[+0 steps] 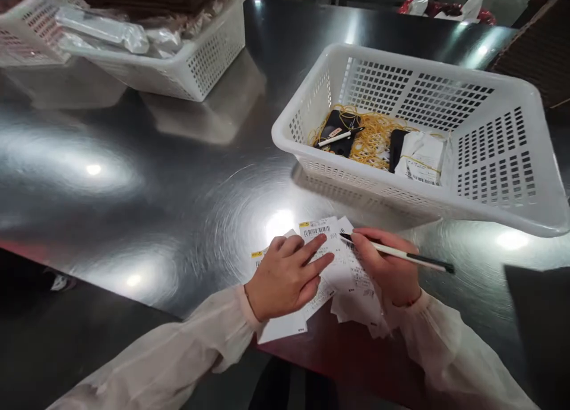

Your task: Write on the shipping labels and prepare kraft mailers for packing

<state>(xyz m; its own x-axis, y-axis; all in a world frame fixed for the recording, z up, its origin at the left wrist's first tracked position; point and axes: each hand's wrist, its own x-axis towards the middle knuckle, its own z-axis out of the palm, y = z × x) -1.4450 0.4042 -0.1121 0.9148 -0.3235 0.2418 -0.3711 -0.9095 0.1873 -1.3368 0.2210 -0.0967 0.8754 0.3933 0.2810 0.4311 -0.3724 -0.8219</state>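
Several white slips of paper (332, 267) with barcodes lie fanned out at the near edge of a shiny metal table (169, 184). My left hand (287, 274) rests flat on them, fingers stretched out and pressing the slips down. My right hand (388, 267) is closed around a white pen with a dark cap (401, 255); the pen's tip touches the top slip just right of the left fingers. Both arms wear pale translucent sleeves.
A white perforated basket (490, 160) stands just beyond the slips, holding yellow rubber bands (374, 136), a dark pouch, a marker and a banded bundle of slips (423, 157). Two more white baskets (200, 59) with plastic-wrapped items sit at the far left.
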